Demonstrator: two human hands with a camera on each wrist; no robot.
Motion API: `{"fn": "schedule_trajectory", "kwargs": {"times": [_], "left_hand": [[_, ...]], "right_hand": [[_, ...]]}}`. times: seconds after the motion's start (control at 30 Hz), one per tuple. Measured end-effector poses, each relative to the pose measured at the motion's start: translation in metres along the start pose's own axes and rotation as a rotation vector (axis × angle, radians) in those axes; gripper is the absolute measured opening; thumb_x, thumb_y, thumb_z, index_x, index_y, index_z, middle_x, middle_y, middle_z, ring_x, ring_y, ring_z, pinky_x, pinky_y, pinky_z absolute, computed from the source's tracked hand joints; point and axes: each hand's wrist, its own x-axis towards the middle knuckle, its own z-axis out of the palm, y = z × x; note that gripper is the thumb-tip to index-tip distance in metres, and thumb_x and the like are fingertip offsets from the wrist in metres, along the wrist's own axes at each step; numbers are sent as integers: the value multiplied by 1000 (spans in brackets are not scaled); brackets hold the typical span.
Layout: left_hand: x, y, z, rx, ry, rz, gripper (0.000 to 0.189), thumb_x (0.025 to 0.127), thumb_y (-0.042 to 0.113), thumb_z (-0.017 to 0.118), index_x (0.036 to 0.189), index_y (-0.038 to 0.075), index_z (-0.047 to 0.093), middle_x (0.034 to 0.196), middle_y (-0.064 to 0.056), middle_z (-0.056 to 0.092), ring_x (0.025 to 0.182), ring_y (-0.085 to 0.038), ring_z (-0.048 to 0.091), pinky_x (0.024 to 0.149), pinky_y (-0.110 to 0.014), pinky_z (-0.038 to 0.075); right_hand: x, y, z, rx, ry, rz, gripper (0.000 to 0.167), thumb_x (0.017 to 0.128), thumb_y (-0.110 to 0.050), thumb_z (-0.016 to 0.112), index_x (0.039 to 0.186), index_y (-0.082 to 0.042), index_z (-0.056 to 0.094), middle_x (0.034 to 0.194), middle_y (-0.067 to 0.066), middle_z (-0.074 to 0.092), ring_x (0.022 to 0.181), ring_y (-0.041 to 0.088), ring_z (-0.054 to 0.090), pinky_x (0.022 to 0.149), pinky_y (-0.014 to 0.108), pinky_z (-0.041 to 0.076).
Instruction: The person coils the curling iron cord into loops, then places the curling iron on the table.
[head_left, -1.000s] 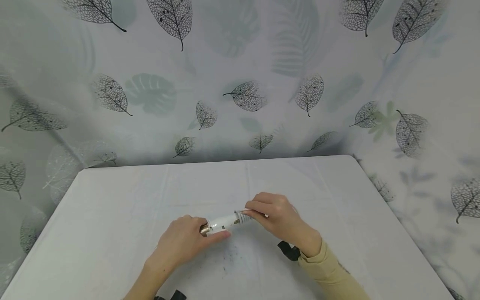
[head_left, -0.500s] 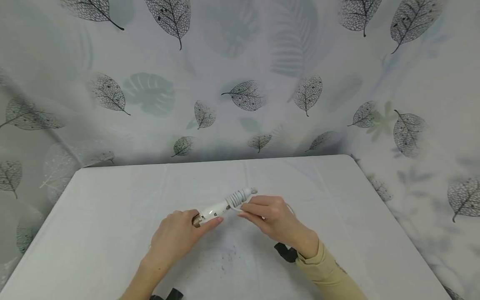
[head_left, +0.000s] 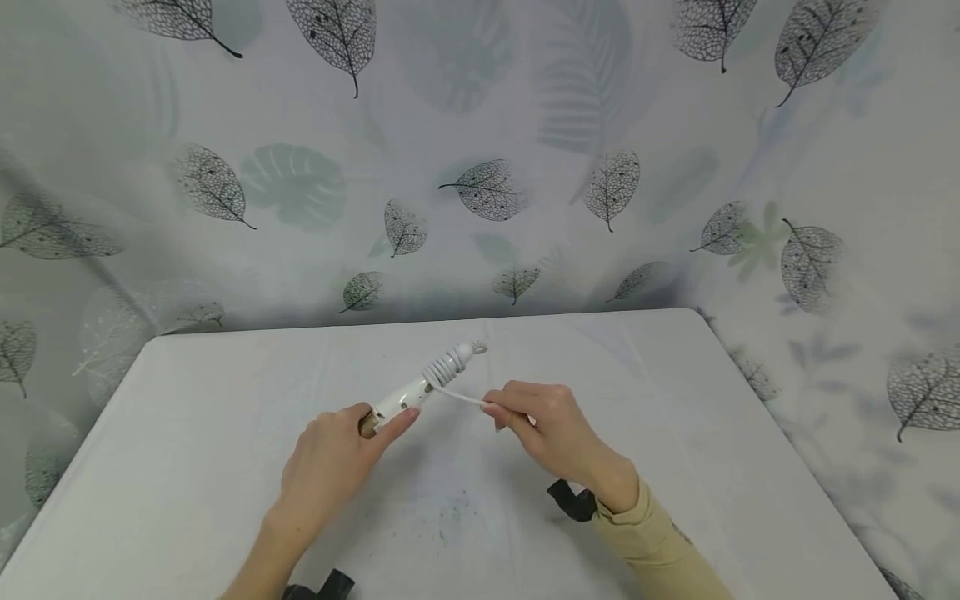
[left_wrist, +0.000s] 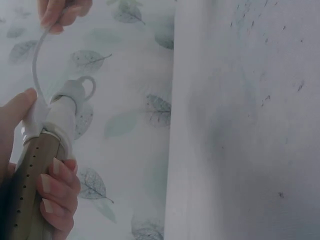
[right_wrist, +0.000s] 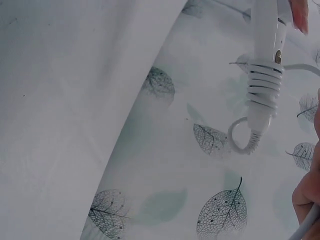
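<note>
A white hair straightener (head_left: 403, 400) with a bronze-coloured end is raised over the table. My left hand (head_left: 327, 460) grips it round the bronze end; in the left wrist view that part (left_wrist: 31, 182) shows a row of small holes. White power cord is wound in several coils (right_wrist: 263, 86) round the handle's far end, with a loop at the tip. From the coils a loose length of cord (head_left: 459, 396) runs to my right hand (head_left: 558, 433), which pinches it between thumb and fingers. The rest of the cord beyond that hand is mostly hidden.
The white-covered table (head_left: 225, 400) has small dark marks near its middle. A leaf-patterned curtain (head_left: 465, 167) hangs behind it and at both sides. Black straps (head_left: 573, 500) show at the wrists.
The straightener has moved left and away, its coiled end tilting upward. The right hand has come apart from the coils, and a longer stretch of cord now spans between them.
</note>
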Motion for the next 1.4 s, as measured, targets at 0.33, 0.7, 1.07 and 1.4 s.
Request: {"fn": "schedule_trajectory", "kwargs": {"times": [0.33,0.7,1.07,1.4], "left_hand": [[0,-4,-12,-60,59,-31,71,84,83,47,68,14,37,61,5,27,54,-10,29,46,-25,21],[-5,-1,-7,-81,226,226,57,88,58,69,65,17,37,58,11,24,51,-2,23,46,-21,19],[-5,-3,8,-97,364,619,52,87,67,63,70,19,50,59,18,30,51,7,25,45,-11,19],[-5,2,20,-228,221,850,41,89,59,67,77,20,58,58,17,39,56,12,26,48,-5,22]], "right_hand": [[-2,3,-6,54,7,114,16,87,4,72,99,-5,75,73,-3,63,59,1,43,52,12,33],[-2,0,-11,37,-58,294,12,85,1,76,92,-8,78,66,-5,62,57,0,46,52,19,38],[-3,8,-9,-36,-37,338,15,80,8,76,90,-3,78,68,-1,66,59,5,55,55,20,44],[-5,19,-3,-81,26,143,17,87,5,71,81,-11,71,71,-5,64,61,0,52,56,18,44]]}}
